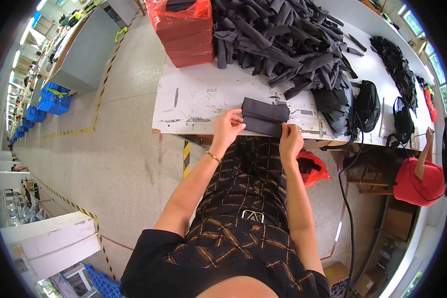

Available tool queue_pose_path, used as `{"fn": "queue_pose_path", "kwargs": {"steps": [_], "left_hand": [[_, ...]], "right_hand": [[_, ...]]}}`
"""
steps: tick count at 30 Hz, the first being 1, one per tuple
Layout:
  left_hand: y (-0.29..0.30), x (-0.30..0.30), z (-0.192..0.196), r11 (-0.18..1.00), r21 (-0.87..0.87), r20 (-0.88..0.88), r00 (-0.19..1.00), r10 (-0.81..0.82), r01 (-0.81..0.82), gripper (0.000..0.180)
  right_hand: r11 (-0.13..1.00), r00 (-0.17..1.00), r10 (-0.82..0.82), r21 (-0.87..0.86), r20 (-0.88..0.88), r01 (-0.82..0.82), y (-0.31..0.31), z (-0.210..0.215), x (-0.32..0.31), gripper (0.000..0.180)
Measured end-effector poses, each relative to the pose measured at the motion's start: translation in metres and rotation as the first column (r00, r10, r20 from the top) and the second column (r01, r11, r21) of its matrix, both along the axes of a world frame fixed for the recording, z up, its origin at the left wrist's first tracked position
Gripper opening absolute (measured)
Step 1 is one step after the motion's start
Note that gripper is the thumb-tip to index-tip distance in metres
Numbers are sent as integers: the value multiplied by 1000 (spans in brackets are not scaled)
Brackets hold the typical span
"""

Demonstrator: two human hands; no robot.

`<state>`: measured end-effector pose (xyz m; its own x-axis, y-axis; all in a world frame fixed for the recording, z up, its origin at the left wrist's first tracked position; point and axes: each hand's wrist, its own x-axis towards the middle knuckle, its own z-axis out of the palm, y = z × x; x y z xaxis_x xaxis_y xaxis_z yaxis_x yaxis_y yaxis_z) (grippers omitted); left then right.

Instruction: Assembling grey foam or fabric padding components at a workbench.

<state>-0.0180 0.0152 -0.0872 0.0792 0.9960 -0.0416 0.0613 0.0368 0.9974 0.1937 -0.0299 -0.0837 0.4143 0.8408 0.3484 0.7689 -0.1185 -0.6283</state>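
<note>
A: Where was the folded dark fabric piece [264, 116]?

B: On the white worktable [193, 97], near edge, at 12 o'clock from the person.

A: Left hand [227, 126]?

B: At 9 o'clock of the piece, fingers [236, 115] curled shut, pinching its left edge.

A: Right hand [290, 139]?

B: At 5 o'clock, fingers bent, pressed on the lower right corner; grip from below, can't tell.

A: Anything else w/ it?

B: Big heap of dark fabric strips [288, 42] at 12 o'clock, stacked red crates [186, 30] at 10 o'clock, red plastic bag [313, 169] under the table at 5 o'clock.
</note>
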Motion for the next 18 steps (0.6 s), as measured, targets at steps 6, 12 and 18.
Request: {"fn": "queue_pose_path", "kwargs": {"steps": [6,12,18], "left_hand": [[-3,13,3,979,176,-236,961,146,-105,33],[56,-10,12,853,377,-205,865,458,-362,13],[182,-26,23,780,367,-92,815,572,-506,23]], "right_hand": [[998,975,-4,60,222,-10,2,-4,0,19],[994,994,-86,76,63,81,-7,14,39,14],[972,919,-195,195,342,134,43,34,121,22]]}}
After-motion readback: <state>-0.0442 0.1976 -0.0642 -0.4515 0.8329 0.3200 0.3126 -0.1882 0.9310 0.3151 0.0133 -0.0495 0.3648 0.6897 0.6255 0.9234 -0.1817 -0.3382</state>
